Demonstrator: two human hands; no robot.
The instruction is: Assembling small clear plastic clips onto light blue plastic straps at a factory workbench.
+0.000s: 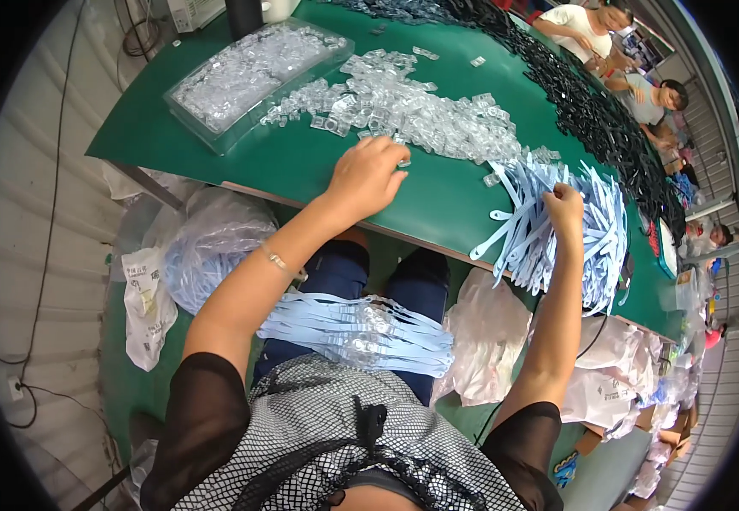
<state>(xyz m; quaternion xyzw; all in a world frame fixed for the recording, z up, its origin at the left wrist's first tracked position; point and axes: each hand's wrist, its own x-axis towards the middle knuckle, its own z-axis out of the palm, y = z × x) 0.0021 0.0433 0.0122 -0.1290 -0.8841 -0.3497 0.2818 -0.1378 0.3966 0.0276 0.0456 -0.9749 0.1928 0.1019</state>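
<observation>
The left hand [368, 175] rests palm down on the green counter [301, 162] at the near edge of a heap of small clear plastic pieces [412, 106], its fingers curled with the tips touching the nearest pieces; whether one is actually pinched in that grip cannot be told, since the fingertips are turned away from the camera. The heap spreads from just beyond the knuckles away toward the middle of the counter. The right hand [565, 209] sits well apart to the right, pressed down into a fanned pile of pale blue plastic straps [557, 234] that hangs over the near edge of the counter; its grip is closed around the straps, with strap ends sticking out on both sides of the fist. To the far left of the clear pieces lies a clear plastic tray [254, 72] filled with more of them. A long band of black parts [591, 111] curves along the far right side of the counter. On the person's lap, below the counter edge and between the forearms, lies a bundle of blue straps [361, 328] with clear pieces on them. Clear plastic bags [207, 243] hang beside the left knee, and other people [616, 51] sit at the far end.
</observation>
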